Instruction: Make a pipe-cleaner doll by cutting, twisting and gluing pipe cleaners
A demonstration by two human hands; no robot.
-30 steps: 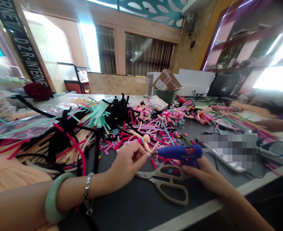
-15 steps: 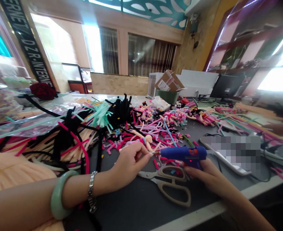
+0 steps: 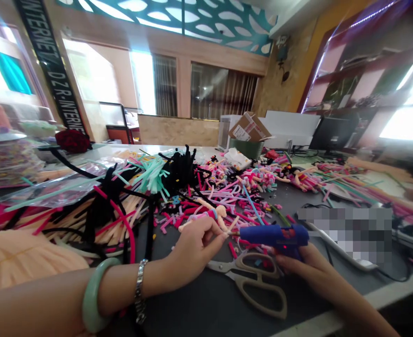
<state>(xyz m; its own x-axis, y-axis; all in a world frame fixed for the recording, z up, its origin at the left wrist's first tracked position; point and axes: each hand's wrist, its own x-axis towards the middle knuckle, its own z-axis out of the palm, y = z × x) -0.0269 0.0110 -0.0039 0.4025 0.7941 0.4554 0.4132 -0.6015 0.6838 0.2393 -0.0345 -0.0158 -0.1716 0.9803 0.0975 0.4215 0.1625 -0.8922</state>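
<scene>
Head view: left hand [image 3: 192,255] pinches, right [image 3: 304,271] seemingly grips.

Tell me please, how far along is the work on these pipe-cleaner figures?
Done: a heap of assembled figures lies further up the table. In hand: the left hand pinches a small figure near the blue glue gun in the right hand. Left: loose cut pieces and long black pipe cleaners.

Bright daylight poured through the windows [image 3: 143,82], burning to white glare, while shadows stayed soft; the wide lens bent and smeared the frame's edges, and a pixelated block [image 3: 344,236] hid detail low right.
</scene>
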